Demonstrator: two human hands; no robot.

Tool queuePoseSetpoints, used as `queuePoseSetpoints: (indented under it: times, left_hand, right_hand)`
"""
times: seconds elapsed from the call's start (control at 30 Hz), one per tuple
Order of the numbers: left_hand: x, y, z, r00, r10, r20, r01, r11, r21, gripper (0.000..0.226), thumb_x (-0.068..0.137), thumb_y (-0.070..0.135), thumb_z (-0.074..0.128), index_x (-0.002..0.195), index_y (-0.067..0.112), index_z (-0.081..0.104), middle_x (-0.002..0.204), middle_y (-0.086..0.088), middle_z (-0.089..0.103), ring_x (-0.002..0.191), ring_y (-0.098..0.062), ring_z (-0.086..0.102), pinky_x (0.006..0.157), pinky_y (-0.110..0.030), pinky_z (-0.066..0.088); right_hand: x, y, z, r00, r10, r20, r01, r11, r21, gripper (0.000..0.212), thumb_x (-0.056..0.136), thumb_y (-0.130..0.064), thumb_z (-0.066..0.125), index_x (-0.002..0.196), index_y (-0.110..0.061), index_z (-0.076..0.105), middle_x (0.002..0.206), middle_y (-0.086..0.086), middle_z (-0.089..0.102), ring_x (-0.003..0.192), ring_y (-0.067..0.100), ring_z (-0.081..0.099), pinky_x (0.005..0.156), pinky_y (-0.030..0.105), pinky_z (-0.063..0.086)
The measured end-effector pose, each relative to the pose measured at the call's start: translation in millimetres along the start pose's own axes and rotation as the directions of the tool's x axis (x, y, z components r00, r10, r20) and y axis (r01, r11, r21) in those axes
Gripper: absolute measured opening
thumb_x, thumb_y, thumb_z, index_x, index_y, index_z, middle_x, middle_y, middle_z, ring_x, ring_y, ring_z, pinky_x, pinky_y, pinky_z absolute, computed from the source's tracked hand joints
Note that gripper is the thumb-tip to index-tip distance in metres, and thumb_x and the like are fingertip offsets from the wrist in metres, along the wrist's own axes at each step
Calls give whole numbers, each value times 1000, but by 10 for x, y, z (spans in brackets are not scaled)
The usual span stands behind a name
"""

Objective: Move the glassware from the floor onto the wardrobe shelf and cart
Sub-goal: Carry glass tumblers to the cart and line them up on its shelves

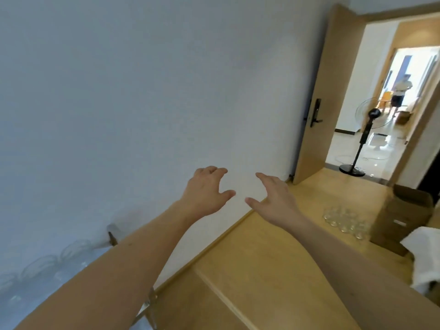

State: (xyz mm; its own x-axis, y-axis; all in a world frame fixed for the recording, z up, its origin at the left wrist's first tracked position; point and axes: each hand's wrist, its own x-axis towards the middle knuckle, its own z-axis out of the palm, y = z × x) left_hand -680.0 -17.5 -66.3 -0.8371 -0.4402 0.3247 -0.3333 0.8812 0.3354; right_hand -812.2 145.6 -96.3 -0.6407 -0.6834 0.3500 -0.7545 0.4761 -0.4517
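Note:
Both my arms reach forward toward the white wall. My left hand [207,191] is empty with fingers spread. My right hand [273,198] is empty too, fingers apart, a hand's width to its right. A cluster of several clear glasses [345,219] stands on the wooden floor at the right, well beyond my right hand. At the lower left, several clear glass pieces [47,260] sit upside down on a white cart shelf [28,303] with a metal frame, partly hidden by my left forearm.
A brown cardboard box [402,217] stands just right of the floor glasses. White cloth [423,256] lies at the right edge. The wooden door [316,103] is open; a standing fan [362,136] is in the doorway. A person [401,91] stands far down the hall.

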Motion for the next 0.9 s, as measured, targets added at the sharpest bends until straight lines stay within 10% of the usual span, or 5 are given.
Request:
queuePoseSetpoints:
  times: [0.4, 0.9]
  left_hand:
    - [1970, 1437, 1349, 911, 375, 169, -363, 926, -98, 71, 92, 52, 61, 152, 22, 37, 155, -6, 39, 142, -28, 32, 115, -45, 34]
    - [3768, 2973, 2586, 606, 776, 173, -674, 617, -405, 63, 91, 45, 65, 146, 22, 45, 151, -5, 43, 139, -28, 35, 111, -44, 38]
  right_hand:
    - [571, 1899, -706, 919, 356, -173, -379, 916, -132, 80, 90, -56, 61, 156, -27, 27, 156, 4, 36, 142, 25, 30, 114, 41, 33]
    - [1005, 3308, -1346, 576, 686, -445, -800, 585, -133, 74, 91, -52, 62, 154, -31, 30, 158, -3, 35, 143, 22, 32, 116, 41, 31]
